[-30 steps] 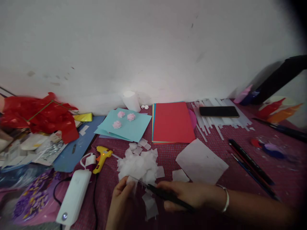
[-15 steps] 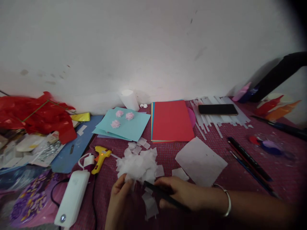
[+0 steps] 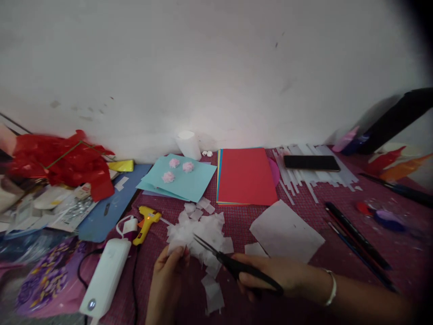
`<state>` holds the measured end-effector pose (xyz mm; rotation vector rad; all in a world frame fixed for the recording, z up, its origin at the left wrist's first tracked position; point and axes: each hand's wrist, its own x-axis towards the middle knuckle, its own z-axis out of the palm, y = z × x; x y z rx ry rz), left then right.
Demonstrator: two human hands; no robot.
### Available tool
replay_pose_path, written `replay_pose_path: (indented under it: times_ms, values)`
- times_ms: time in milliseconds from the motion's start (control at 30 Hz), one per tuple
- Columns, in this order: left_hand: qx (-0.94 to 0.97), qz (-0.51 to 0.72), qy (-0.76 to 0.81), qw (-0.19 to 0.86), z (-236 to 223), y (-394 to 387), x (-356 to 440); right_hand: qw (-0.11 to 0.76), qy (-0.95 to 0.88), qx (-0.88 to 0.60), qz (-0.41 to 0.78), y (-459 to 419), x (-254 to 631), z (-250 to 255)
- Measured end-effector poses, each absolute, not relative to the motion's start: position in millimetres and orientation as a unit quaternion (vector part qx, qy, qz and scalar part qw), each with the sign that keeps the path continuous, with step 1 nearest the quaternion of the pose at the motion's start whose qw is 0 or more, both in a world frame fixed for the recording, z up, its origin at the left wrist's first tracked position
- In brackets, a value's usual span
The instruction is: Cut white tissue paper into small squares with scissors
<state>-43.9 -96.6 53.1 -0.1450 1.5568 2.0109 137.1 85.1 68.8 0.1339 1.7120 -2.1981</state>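
Observation:
In my right hand (image 3: 262, 275) are black-handled scissors (image 3: 233, 266), their blades pointing up and left over a heap of cut white paper pieces (image 3: 196, 230). My left hand (image 3: 171, 268) pinches a small white paper piece (image 3: 176, 246) at the heap's near edge. The scissor tips are apart from the left fingers. More loose paper pieces (image 3: 214, 293) lie below the heap, between the two hands. A larger white paper sheet (image 3: 287, 230) rests to the right, partly behind my right wrist.
A yellow glue gun (image 3: 146, 225) and a white power strip (image 3: 105, 275) lie left. Behind are pink paper flowers on light-blue sheets (image 3: 199, 180) and a red paper stack (image 3: 246, 176). A phone (image 3: 311, 163) sits on glue sticks (image 3: 297, 180); pens (image 3: 358, 234) lie right.
The scissors have swung so their blades show clearly, raised over the paper heap. My left hand stays near the heap's edge. The whole view has shifted slightly.

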Motion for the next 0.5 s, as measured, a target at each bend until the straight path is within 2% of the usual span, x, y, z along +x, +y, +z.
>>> replay_pose_path:
  times_ms: [133, 300, 500]
  values:
    - [-0.005, 0.743, 0.584, 0.327, 52.4, -87.5, -34.1, 0.196, 0.597, 0.035, -0.777, 80.8, 137.5, 64.7]
    - [-0.025, 0.746, 0.546, 0.38, 49.8, -85.1, -18.9, 0.171, 0.616, 0.026, -0.769, 77.1, 128.6, 71.9]
    - [-0.064, 0.756, 0.543, 0.36, 50.4, -83.5, -15.0, 0.157, 0.666, 0.031, -0.729, 74.8, 122.8, 84.8]
